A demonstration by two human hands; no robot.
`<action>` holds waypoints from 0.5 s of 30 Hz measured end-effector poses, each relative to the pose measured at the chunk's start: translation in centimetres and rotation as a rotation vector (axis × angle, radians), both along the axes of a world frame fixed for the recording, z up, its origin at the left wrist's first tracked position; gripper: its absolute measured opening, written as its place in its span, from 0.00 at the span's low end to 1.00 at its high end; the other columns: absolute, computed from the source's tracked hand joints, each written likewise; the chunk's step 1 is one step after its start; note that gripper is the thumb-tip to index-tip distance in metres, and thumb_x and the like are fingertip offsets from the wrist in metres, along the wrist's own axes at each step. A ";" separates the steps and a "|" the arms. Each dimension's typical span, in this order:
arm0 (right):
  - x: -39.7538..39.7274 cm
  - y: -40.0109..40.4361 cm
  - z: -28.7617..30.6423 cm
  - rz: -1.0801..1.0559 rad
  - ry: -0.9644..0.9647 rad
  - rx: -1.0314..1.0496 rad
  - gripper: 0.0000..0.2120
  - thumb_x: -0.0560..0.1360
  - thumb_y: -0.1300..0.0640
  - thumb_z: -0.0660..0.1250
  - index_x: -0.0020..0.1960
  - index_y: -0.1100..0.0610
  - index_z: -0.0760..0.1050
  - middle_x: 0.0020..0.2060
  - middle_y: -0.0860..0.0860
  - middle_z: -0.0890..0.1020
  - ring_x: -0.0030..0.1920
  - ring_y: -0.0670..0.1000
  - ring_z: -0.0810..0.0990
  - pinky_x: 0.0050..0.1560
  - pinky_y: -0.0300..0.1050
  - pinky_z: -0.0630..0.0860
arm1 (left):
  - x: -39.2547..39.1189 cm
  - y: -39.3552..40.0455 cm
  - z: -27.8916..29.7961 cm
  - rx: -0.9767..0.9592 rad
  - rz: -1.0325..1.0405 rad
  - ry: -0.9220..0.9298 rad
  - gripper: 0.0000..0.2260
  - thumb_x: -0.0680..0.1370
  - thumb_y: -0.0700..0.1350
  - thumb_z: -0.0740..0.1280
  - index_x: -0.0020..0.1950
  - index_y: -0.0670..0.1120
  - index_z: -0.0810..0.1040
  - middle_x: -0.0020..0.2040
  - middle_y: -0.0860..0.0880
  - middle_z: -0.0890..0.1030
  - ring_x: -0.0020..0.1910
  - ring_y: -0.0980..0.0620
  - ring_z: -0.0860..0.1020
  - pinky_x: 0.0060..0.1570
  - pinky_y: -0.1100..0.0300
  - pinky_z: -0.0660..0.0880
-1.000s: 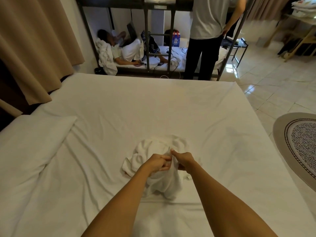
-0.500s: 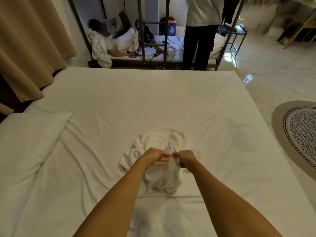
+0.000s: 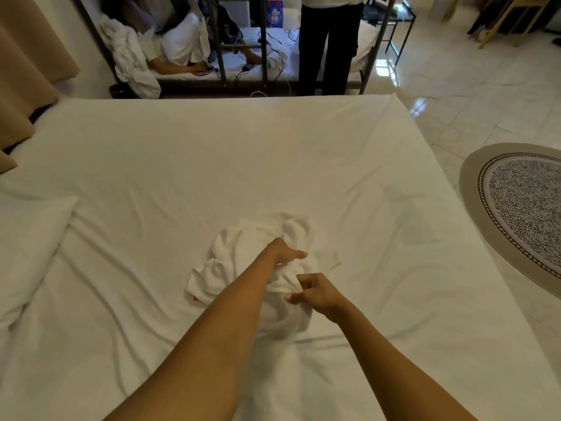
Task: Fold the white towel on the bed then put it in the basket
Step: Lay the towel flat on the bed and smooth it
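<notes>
Both hands work a crumpled white towel (image 3: 243, 262) lying near the middle of the bed (image 3: 212, 162).

The right hand (image 3: 315, 291), on the towel's near side, has fingers curled, pinching a fold of cloth. The left hand (image 3: 285, 253) rests on top of the towel, fingers reaching across it; whether it grips any cloth cannot be told. A pillow (image 3: 27, 238) lies left of the towel.

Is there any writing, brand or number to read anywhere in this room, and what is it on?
None can be read.
Blue gift bag on the far bunk bed: a printed picture, any lettering too blurred to read.
White towel and oval rug: no text, only a woven pattern on the rug.
</notes>
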State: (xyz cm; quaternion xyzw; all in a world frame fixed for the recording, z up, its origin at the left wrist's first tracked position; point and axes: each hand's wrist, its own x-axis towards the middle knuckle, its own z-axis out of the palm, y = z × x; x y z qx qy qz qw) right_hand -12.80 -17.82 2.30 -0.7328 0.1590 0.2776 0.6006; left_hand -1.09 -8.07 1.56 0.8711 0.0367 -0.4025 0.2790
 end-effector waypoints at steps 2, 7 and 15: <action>-0.4 -0.1 -0.5 0.007 0.025 0.029 0.16 0.64 0.63 0.75 0.46 0.73 0.77 0.39 0.67 0.79 0.40 0.55 0.77 0.51 0.58 0.78 | 0.0 -1.3 -0.7 0.073 -0.060 -0.024 0.34 0.71 0.57 0.72 0.69 0.37 0.69 0.64 0.41 0.77 0.63 0.43 0.76 0.57 0.56 0.73; -1.7 -0.6 -1.1 0.020 0.089 0.060 0.07 0.65 0.63 0.75 0.43 0.60 0.85 0.43 0.58 0.85 0.46 0.57 0.82 0.56 0.51 0.78 | 0.0 -2.2 -2.5 0.268 -0.128 -0.090 0.27 0.73 0.43 0.73 0.68 0.37 0.69 0.66 0.41 0.75 0.65 0.43 0.76 0.60 0.57 0.74; -3.2 -1.2 -1.3 -0.014 0.074 0.022 0.09 0.73 0.62 0.67 0.52 0.53 0.81 0.50 0.54 0.83 0.52 0.55 0.80 0.59 0.52 0.77 | 1.5 0.5 -3.0 -0.072 0.490 0.114 0.11 0.78 0.37 0.63 0.59 0.35 0.74 0.55 0.40 0.78 0.56 0.42 0.79 0.53 0.55 0.77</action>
